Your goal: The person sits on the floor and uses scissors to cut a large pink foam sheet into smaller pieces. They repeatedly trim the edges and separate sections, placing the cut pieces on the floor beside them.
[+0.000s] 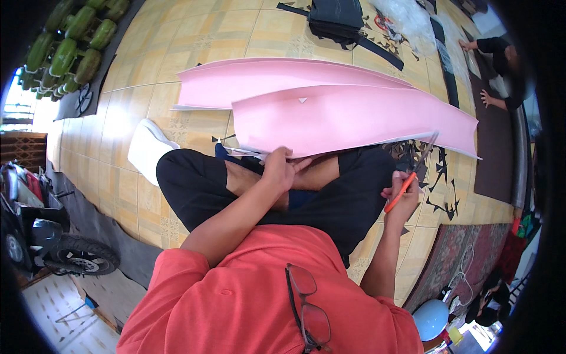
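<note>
Two long pink sheets (pixel 354 115) lie overlapping on the floor in front of my crossed legs, with a small white triangular scrap (pixel 303 100) on the nearer one. My left hand (pixel 280 171) is at that sheet's near edge, above my shin. Its thumb and fingers are apart, and no grip on the sheet can be made out. To the right, my right hand (pixel 403 194) is closed round the orange handles of a pair of scissors (pixel 407 186). The scissor blades point up and away, over the sheet's near right part. Thin white strips show beside my left hand.
Dark offcuts (pixel 439 183) litter the tiles at right. Beyond the sheets are a stack of black pieces (pixel 335 20) and clear plastic (pixel 407 23). Another person's hand (pixel 487 98) rests on a dark roll of material (pixel 494 147). A motorbike wheel (pixel 85 255) is at left.
</note>
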Demonstrator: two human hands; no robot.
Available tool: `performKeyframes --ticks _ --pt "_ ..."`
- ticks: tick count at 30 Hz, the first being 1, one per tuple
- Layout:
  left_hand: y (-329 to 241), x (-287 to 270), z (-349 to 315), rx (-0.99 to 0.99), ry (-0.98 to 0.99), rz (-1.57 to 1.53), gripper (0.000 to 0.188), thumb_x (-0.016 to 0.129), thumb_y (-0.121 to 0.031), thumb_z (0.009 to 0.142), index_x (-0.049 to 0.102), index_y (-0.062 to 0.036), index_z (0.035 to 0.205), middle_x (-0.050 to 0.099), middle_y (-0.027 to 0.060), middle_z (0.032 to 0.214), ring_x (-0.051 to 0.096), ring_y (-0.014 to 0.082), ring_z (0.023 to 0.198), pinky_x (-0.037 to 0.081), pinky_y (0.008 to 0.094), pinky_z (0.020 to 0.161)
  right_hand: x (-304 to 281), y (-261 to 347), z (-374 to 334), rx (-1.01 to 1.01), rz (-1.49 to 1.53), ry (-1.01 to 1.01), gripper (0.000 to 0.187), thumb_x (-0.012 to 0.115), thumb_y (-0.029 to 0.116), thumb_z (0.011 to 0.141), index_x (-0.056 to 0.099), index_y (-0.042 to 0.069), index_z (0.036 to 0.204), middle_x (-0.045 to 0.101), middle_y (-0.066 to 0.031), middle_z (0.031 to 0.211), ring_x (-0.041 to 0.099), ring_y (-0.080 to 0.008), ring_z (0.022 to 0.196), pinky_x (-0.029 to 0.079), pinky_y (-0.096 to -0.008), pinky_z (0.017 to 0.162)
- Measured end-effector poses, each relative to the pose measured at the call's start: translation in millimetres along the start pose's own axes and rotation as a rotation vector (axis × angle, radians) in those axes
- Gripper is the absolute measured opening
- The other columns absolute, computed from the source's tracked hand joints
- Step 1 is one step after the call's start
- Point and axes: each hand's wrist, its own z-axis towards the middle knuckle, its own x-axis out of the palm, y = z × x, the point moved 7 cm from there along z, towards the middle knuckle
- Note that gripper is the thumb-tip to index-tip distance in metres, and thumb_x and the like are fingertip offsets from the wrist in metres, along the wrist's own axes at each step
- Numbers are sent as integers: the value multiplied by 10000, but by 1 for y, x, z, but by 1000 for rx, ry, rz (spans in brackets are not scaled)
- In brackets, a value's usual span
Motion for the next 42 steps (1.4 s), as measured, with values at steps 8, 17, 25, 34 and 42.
performKeyframes --ticks 8,17,25,34,42 --pt "-46 -43 10 273 15 251 407 414 98 876 349 103 1278 484 238 1246 568 384 1129 556 518 903 81 15 -72 321 444 476 435 520 431 965 554 -1 932 496 -28 625 497 -108 437 480 -262 385" --pt "-135 -11 6 439 100 355 320 477 44 924 431 80 1239 541 196 1191 617 315 1047 594 422 838 165 -3 -172 685 288 1006 682 399 648 930 537 -18 981 500 -52 682 543 -144 528 496 -281 481" --pt "-127 1 -27 421 19 295 276 547 74 873 495 37 1142 577 134 1070 636 265 919 564 396 824 207 -5 -182 476 237 995 657 416 624 942 516 -13 1068 454 -25 737 506 -115 612 476 -248 552" --pt "-112 -15 -30 325 53 269 363 576 80 850 495 7 1196 574 108 1125 603 218 1004 522 340 883 227 -11 -186 194 78 968 543 362 551 988 494 25 994 451 -28 727 478 -106 594 444 -254 540" --pt "-107 -7 -42 364 58 262 378 565 78 861 480 0 1221 556 107 1154 577 214 1060 497 338 938 218 -2 -182 143 133 886 555 356 550 988 497 17 920 445 -27 629 476 -103 501 430 -252 453"
